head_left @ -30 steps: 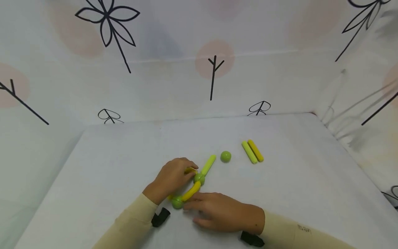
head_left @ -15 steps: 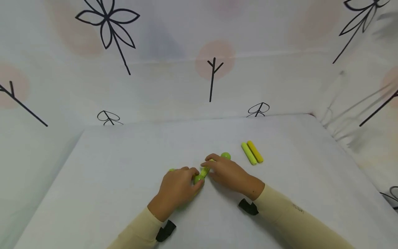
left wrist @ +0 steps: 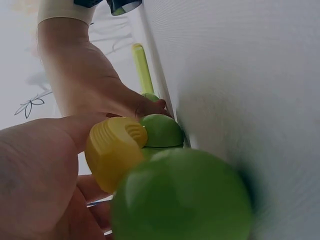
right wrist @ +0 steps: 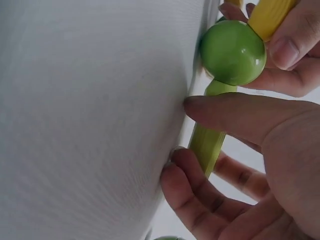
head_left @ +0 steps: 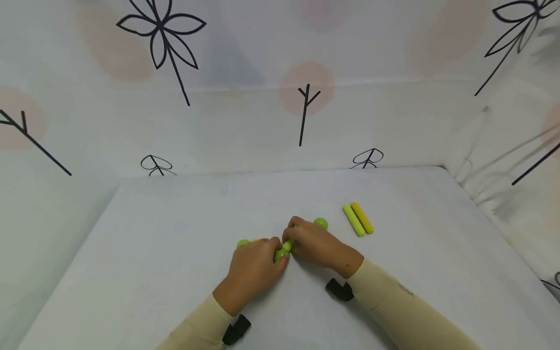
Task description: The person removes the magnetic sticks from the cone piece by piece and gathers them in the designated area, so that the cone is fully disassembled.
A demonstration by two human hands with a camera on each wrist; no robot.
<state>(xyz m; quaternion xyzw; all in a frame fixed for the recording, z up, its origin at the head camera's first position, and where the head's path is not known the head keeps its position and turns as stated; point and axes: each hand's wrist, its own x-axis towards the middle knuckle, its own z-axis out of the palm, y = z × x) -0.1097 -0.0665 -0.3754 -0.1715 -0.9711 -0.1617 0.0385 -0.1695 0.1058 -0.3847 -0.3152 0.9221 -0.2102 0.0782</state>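
A toy of green balls joined by rods lies low over the white table between both hands. With thumb and fingers my left hand [head_left: 255, 267] grips the yellow curved rod [right wrist: 270, 17] beside the green ball [right wrist: 232, 52] in the middle. My right hand [head_left: 317, 245] pinches the straight yellow-green rod [right wrist: 205, 150], whose end meets that ball. Beyond the left knuckles another green ball [head_left: 243, 242] shows; one green ball [left wrist: 182, 200] looms close in the left wrist view. Much of the toy is hidden under the left hand in the head view.
Just past the right hand sits a loose green ball [head_left: 321, 223]. Farther right, a yellow-green rod [head_left: 353, 220] and a yellow rod [head_left: 362, 218] lie side by side on the white table [head_left: 175, 214]. Patterned white walls [head_left: 245, 126] stand behind and at the sides.
My right hand has moved from the front ball up to the straight yellow-green rod and now pinches it. My left hand has shifted slightly right, covering the front ball; one behind it shows.
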